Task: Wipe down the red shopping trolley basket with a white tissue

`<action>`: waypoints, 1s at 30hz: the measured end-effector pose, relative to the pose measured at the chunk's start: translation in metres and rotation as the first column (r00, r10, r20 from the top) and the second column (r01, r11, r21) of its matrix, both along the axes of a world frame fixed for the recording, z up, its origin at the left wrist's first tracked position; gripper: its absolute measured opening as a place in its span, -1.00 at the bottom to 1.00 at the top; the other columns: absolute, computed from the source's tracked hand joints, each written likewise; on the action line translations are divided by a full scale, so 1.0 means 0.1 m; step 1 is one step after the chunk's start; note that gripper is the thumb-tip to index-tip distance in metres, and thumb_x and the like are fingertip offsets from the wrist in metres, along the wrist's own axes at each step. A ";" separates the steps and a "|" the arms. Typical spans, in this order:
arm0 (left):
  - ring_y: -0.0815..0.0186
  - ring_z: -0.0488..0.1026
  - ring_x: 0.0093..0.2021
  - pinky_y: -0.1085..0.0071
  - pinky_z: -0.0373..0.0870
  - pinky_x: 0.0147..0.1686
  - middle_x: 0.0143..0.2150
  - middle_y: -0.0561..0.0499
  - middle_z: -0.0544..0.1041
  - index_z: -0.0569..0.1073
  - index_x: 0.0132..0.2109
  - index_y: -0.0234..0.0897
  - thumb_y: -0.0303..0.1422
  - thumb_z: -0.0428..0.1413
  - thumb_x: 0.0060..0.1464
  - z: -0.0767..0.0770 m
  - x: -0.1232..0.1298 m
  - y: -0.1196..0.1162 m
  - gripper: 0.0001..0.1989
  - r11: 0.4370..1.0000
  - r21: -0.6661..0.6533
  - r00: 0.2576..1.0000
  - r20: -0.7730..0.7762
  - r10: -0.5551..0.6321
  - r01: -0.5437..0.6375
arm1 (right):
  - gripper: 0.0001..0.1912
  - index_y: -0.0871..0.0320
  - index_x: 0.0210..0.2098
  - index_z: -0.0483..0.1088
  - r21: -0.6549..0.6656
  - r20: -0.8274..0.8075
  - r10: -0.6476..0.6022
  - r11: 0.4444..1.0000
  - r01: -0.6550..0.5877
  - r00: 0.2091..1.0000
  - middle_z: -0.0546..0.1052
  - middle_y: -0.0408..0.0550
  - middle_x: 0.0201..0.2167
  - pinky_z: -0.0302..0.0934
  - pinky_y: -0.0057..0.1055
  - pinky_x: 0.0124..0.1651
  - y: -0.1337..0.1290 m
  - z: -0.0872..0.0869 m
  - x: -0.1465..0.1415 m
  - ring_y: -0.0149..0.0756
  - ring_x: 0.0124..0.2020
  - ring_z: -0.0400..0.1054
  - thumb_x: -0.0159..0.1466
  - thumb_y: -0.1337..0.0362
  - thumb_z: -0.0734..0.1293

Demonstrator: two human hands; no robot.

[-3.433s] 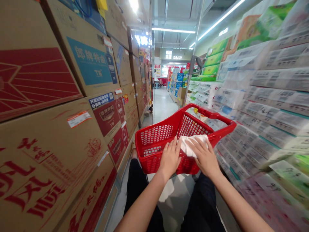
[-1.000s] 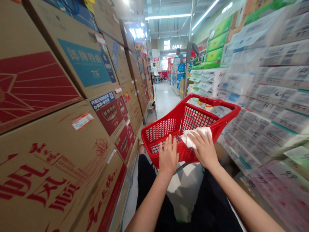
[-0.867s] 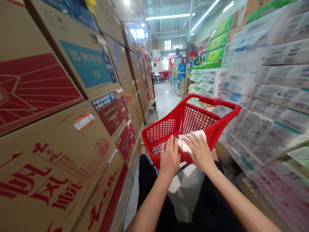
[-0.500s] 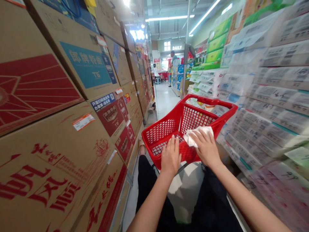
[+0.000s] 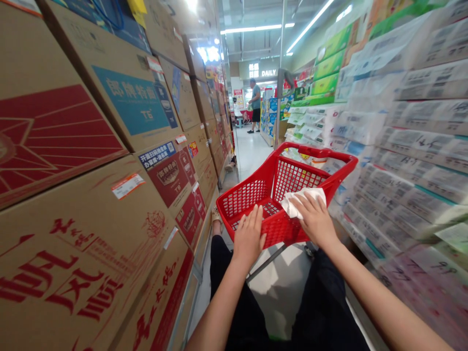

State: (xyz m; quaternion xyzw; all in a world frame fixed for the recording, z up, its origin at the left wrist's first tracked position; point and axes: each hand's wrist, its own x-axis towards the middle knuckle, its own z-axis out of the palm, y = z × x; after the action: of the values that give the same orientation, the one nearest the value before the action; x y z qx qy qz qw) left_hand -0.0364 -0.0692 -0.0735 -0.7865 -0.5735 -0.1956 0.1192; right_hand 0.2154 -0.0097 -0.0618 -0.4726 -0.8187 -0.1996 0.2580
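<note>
A red plastic shopping cart (image 5: 248,195) with a perforated basket stands between my legs, its handle end toward the far right. My left hand (image 5: 249,236) lies on the near rim of the basket, fingers stretched out and thumb apart. Under the fingers of my right hand (image 5: 315,220) is a crumpled white cloth (image 5: 292,207), pressed against the cart's near rim, to the right of my left hand. The fingertips of the right hand lie over the cloth. Holes in the basket wall show the inside, with a grid floor.
Stacked cardboard boxes (image 5: 146,253) wall the left side. On the right rise stacks of wrapped paper packs (image 5: 413,161) with handwritten prices. A glass pane with a metal post (image 5: 282,53) stands ahead. Beyond it a person (image 5: 255,105) is in the aisle.
My left hand has slid slightly left along the rim, and the right hand with the cloth has shifted a little right. The person in the distance has stepped left into fuller view.
</note>
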 end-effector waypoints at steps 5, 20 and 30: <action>0.22 0.00 0.52 0.16 0.00 0.46 0.56 -0.11 -0.05 -0.16 0.53 -0.31 -0.26 0.10 0.24 -0.02 0.01 0.01 -0.12 0.999 0.011 0.999 -0.012 -0.037 0.038 | -0.24 0.09 0.45 0.11 -0.084 0.004 0.105 0.991 -0.104 0.994 0.22 -0.01 0.44 -0.21 0.10 0.50 -0.28 -0.12 -0.47 -0.02 0.50 -0.09 0.26 0.41 0.25; 0.12 0.13 0.47 0.18 0.25 0.33 0.56 -0.17 -0.03 -0.27 0.54 -0.30 -0.26 0.09 0.23 -0.03 0.05 0.05 -0.07 1.000 -0.015 0.999 0.035 -0.016 0.016 | -0.22 0.05 0.47 0.06 -0.057 -0.001 0.078 0.995 -0.077 0.997 0.25 -0.03 0.43 -0.17 0.11 0.49 -0.19 -0.16 -0.38 -0.04 0.49 -0.07 0.27 0.43 0.22; 0.08 0.17 0.45 0.16 0.41 0.21 0.55 -0.21 -0.02 -0.24 0.54 -0.34 -0.30 0.09 0.24 0.04 0.18 0.06 -0.09 0.998 -0.022 0.998 -0.021 0.066 -0.066 | -0.24 -0.03 0.48 0.02 -0.032 -0.008 0.051 0.998 -0.052 0.999 0.26 -0.05 0.43 -0.16 0.14 0.48 0.06 -0.08 -0.08 -0.10 0.49 -0.05 0.33 0.45 0.17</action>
State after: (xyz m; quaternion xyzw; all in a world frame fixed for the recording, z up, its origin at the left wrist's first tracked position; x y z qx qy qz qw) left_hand -0.0179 -0.0630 -0.0698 -0.7704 -0.6000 -0.1772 0.1226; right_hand 0.2074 -0.0041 -0.0698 -0.4562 -0.8329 -0.1780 0.2580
